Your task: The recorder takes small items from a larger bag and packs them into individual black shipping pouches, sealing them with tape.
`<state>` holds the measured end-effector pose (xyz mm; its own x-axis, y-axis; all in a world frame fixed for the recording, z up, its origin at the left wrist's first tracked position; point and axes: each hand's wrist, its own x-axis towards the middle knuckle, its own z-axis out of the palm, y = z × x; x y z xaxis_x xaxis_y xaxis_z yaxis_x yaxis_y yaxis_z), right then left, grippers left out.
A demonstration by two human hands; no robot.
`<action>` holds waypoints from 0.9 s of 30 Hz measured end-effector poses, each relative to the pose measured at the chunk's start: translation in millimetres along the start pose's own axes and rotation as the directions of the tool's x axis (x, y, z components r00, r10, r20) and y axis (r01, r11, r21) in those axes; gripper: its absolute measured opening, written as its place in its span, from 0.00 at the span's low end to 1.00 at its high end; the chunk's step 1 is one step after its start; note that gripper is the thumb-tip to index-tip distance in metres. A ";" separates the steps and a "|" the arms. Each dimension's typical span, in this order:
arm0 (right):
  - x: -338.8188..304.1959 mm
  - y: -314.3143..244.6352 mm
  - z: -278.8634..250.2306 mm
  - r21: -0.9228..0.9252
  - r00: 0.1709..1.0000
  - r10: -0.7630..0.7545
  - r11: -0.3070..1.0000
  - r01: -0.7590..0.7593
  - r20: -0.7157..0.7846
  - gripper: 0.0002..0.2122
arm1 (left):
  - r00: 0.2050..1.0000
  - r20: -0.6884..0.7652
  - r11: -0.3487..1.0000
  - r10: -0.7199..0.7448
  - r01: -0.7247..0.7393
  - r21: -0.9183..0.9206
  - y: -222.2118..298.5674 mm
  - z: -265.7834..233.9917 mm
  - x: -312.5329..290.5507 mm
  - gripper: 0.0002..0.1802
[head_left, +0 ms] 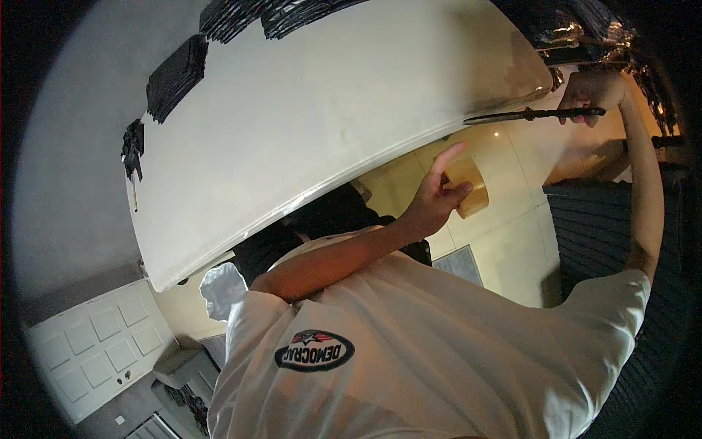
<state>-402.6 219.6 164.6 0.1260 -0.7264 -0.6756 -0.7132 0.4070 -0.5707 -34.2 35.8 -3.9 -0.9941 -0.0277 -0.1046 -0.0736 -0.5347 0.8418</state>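
We've black bundles (175,77) lined up along the tabletop's (322,110) far & L edges, a bit ragged, w/ more dark shiny stuff (585,33) crowding its R end, close to our R hand (594,91). Dark ribbed stack (614,234) sits R of the tabletop, nr side; white panelled door (102,350) off its nr L corner; pale tiled floor (504,157) below.

R hand grips the scissors (530,114) by the handle end, just off the tabletop's R corner; they're slim, dark, seen edge-on, tip at the nr edge, can't tell if touching. L hand (435,196) grasps the tape (472,194), a yellowish-brown roll, on the tabletop's nr side; thumb against it, index stretched out, other fingers hidden.
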 end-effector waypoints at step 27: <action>54.6 -32.9 -7.5 -0.170 0.956 0.290 0.941 -0.294 -0.045 0.09 | 1.000 0.028 0.996 -0.008 0.005 0.089 0.1 -3.5 -1.3 0.42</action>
<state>-377.5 162.4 150.0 -0.1176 -0.6013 -0.7903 -0.8253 0.5018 -0.2590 -32.7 32.8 -5.6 -0.9954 -0.0002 -0.0962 -0.0854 -0.4574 0.8851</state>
